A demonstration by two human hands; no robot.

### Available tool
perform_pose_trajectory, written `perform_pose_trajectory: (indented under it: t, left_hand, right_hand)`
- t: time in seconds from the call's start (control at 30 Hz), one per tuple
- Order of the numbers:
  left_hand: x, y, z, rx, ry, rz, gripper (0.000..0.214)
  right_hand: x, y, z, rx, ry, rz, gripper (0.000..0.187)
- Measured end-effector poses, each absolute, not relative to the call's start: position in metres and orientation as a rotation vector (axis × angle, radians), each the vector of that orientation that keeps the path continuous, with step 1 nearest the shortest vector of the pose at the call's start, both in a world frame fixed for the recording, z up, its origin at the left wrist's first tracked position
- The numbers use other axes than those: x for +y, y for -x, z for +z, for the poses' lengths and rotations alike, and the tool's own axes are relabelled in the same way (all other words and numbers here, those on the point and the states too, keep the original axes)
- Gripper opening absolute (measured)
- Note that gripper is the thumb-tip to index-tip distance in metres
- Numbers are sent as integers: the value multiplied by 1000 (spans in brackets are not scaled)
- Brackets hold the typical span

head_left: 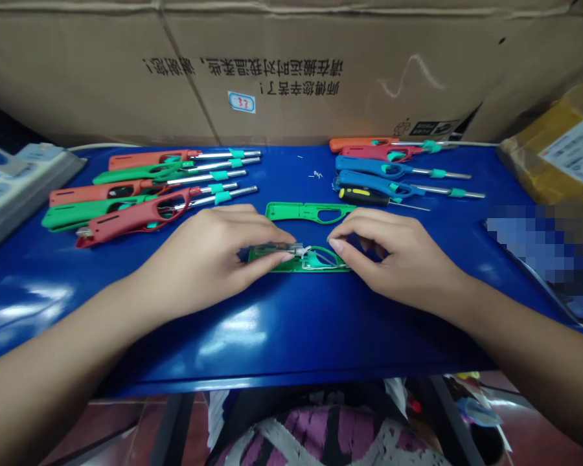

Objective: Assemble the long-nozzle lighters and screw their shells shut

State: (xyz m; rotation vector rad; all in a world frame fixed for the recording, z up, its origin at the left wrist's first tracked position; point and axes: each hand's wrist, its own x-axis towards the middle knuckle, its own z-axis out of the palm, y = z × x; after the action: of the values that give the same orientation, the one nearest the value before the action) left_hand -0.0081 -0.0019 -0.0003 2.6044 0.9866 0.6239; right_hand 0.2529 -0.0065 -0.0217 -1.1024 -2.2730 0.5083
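My left hand [223, 249] pinches a grey lighter fuel tank [298, 246] between thumb and fingers, low over a green lighter shell half [284, 267]. Inside that shell half sit a teal trigger [313, 260] and thin pale wire, close to the tank's tip. My right hand [388, 249] is at the shell's right end, with thumb and index fingertip brought together. Whatever is between those fingertips is too small to make out. Just behind both hands lies the other green shell half [304, 211], its inner side up.
Several assembled gas lighters [140, 213] lie at the left, and several more [379, 168] at the back right. Beside the latter is a black-and-yellow screwdriver [364, 196]. A cardboard box [282, 39] walls off the back; a power strip [24, 181] flanks the left edge.
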Motion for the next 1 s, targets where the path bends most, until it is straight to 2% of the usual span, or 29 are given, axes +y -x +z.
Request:
perform_pose_trajectory:
  t: [0.1,0.33,0.57,1.0]
  left_hand:
    - [1,15,5,1019,-2643,452,17]
    - [1,17,4,1092,-2657,278,16]
    - [3,17,3,1121,-2621,269,14]
    - [6,21,4,1135,-2553,225,13]
  right_hand:
    - [-6,-256,-23,-2383,1079,464,14]
    - [-3,-257,-30,-2699,992,379,34]
    - [-3,-260,-35,-2721,1041,292,35]
    - [-1,-266,-37,-2711,1068,392,33]
